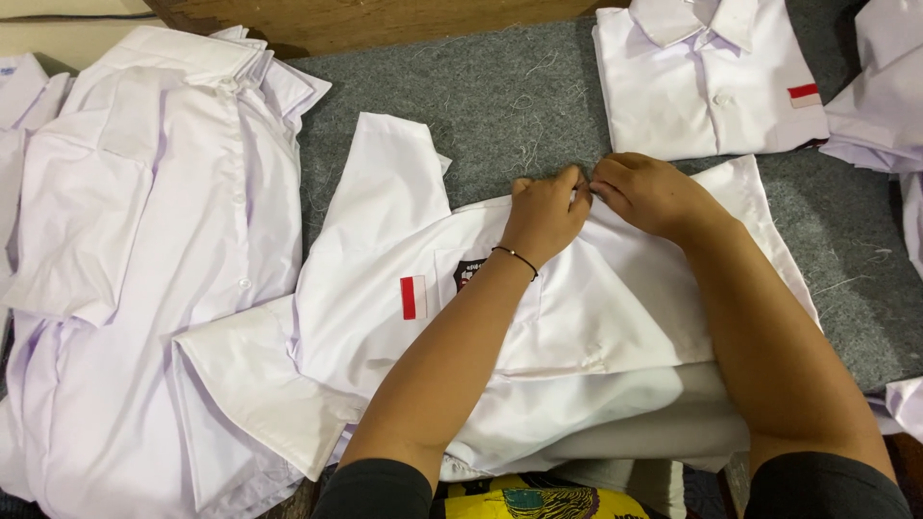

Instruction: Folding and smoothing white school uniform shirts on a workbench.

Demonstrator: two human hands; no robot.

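A white short-sleeved shirt (385, 288) lies spread on a grey felt surface (519, 106), with a red-and-white patch and a dark badge on its chest. My left hand (546, 213) and my right hand (646, 192) meet at the shirt's far edge, both pinching the fabric there, fingertips almost touching. A thin black band circles my left wrist. One sleeve of the shirt sticks out toward the far left.
A heap of white shirts (144, 240) lies at the left. A neatly folded white shirt (707, 82) with a red-and-white patch sits at the far right. More white cloth (880, 86) hangs at the right edge. A yellow printed item (538, 500) shows at the bottom.
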